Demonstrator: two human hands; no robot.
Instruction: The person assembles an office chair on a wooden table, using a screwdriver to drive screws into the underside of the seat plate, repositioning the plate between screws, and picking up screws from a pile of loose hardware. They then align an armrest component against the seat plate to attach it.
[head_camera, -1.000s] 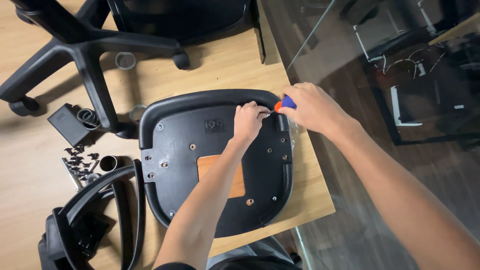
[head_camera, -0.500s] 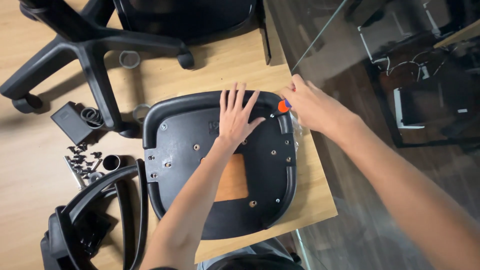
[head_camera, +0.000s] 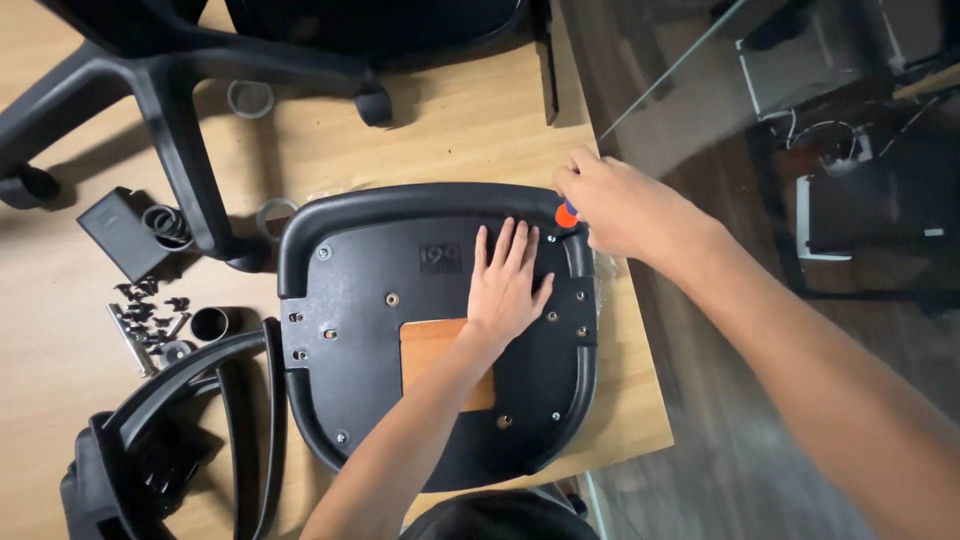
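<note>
1. Wooden table (head_camera: 640, 400) is carrying the work; its right edge is running beside a dark floor.
2. Five-armed chair base (head_camera: 170, 110) is lying at the top left of the table, one caster (head_camera: 372, 103) showing near the top centre.
3. Black chair seat pan (head_camera: 370, 330) is lying underside up at the table's middle, near the right edge; an orange-brown rectangular patch (head_camera: 430, 350) is showing in its centre, partly under the forearm.
4. Curved black armrest parts (head_camera: 150, 440) are resting at the lower left, just beside the seat pan.
5. Left hand (head_camera: 505, 285) is pressing flat on the seat pan, fingers spread slightly apart and pointing toward the upper rim, holding nothing.
6. Right hand (head_camera: 620, 205) is sitting at the pan's upper right corner, fingers curled together and clamped on a screwdriver with an orange and blue handle (head_camera: 566, 213); the tip is hidden, so contact with a screw cannot be told.
7. Small black box (head_camera: 120, 235) is lying left of the pan.
8. Loose screws and bolts (head_camera: 150, 315) are scattered below the box.
</note>
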